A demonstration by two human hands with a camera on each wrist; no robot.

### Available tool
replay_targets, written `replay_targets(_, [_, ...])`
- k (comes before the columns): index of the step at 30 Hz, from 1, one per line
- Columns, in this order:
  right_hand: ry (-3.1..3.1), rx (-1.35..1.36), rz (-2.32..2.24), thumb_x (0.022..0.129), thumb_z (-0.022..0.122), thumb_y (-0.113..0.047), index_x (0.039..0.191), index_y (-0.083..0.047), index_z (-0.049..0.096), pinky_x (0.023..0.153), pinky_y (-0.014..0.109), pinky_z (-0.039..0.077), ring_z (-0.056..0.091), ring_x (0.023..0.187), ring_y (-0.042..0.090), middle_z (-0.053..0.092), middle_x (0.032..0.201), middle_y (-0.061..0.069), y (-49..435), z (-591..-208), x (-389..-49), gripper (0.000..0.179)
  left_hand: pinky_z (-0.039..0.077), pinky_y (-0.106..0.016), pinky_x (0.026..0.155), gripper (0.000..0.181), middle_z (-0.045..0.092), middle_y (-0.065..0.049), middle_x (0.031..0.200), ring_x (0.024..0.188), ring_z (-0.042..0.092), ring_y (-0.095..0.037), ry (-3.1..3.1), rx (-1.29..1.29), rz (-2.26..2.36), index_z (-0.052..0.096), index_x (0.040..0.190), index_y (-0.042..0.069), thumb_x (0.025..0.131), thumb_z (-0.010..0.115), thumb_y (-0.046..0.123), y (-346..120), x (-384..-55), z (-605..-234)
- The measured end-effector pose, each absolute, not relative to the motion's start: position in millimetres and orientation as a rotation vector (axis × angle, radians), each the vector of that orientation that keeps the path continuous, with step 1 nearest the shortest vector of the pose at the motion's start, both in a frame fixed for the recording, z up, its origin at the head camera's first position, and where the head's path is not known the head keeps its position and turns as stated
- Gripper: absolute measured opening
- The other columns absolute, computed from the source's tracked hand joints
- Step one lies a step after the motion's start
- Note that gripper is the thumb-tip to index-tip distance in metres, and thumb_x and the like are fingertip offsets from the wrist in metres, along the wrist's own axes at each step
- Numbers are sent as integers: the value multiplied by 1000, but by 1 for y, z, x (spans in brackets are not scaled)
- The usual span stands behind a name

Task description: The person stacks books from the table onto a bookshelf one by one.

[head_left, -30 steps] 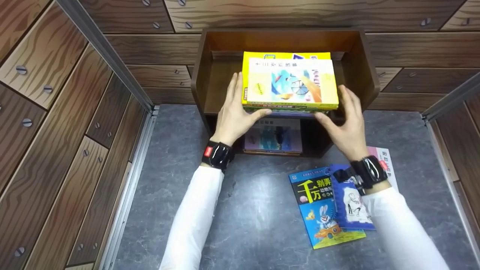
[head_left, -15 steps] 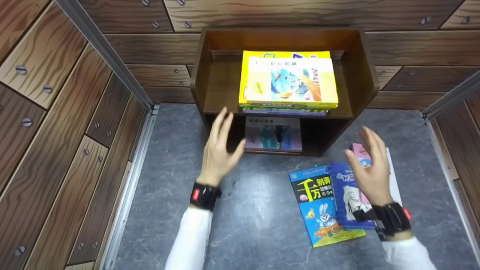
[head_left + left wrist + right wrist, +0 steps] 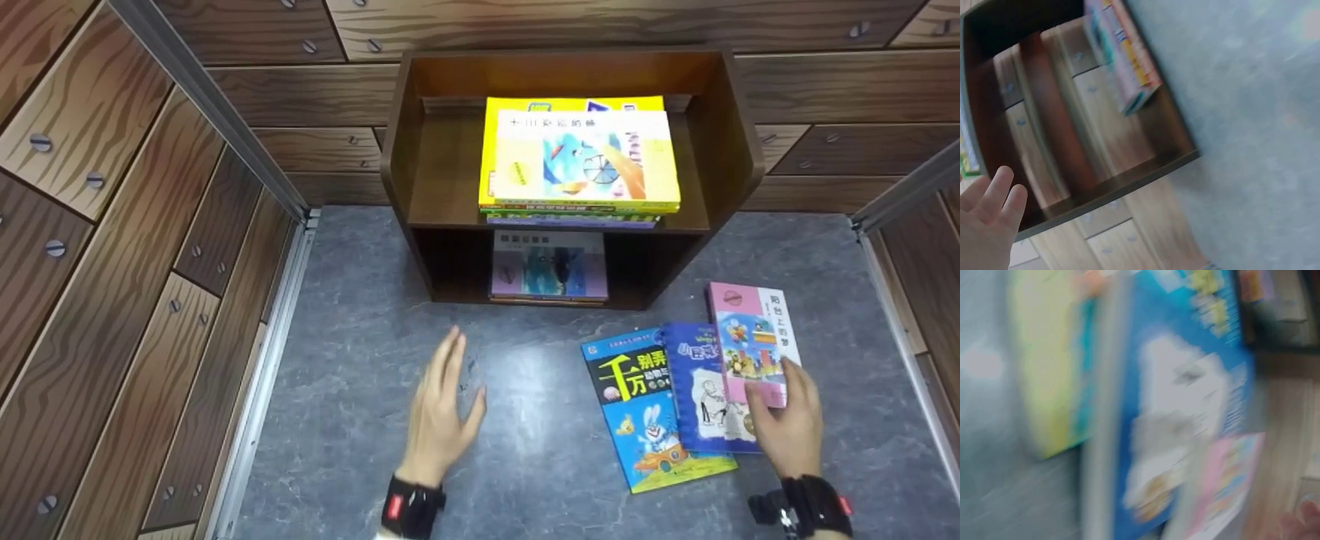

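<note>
- Pink book (image 3: 752, 341) lying flat on the grey floor (image 3: 360, 360), rightmost of three fanned books, resting partly over the dark blue book (image 3: 701, 390).
- Right hand (image 3: 784, 427) at the pink book's near end, fingertips touching its lower edge and the blue one's corner; fingers fairly straight, not curled round anything.
- Dark blue book overlapping the light blue rabbit book (image 3: 637, 412), leftmost of the fan.
- Left hand (image 3: 442, 416) hovering over bare floor, well apart from the books, fingers straight and spread, holding nothing; same loose open fingers in the left wrist view (image 3: 985, 225).
- Dark wooden shelf (image 3: 442, 165) against the back wall, stack topped by a yellow book (image 3: 585, 157) on its upper level, one purple-edged book (image 3: 549, 266) lying below.
- Right wrist view too blurred for detail.
</note>
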State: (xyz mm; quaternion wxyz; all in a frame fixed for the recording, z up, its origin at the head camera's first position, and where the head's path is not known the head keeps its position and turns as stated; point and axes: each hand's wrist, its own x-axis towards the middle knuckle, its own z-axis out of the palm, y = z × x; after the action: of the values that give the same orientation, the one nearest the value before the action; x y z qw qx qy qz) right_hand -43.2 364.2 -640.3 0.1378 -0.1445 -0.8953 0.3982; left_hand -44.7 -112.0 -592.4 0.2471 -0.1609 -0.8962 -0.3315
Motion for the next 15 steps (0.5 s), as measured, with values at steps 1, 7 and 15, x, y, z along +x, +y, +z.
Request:
replay_targets(1, [-2621,-450,1127,94,70,-9,155,7,38,121,67,24,36,141,58,36,156,35,370,-646,-41,71,47,-49,112,84,41,-19,161,140,50,-34,-2463,-436,-895,38,157,-2,85,79,13,-111,-38,-597])
replay_targets(7, [-2797,-791,1079,103,59,-25,159,10,22,117,73,23,27,141,65,18,159,44,398,-667,-38,76,52,-51,106,84,45,-21,158,135,56,-35,-2593,-421,-832,40,157,-1,85,80,17,-112,-9,-626])
replay_targets(15, [-2969,-1012,1006,105,39,-54,161,7,15,114,75,23,19,142,65,17,155,48,417,-679,-55,86,54,-49,104,87,45,-18,158,135,56,-33,-2699,-495,-800,41,157,1,83,84,18,-115,8,-648])
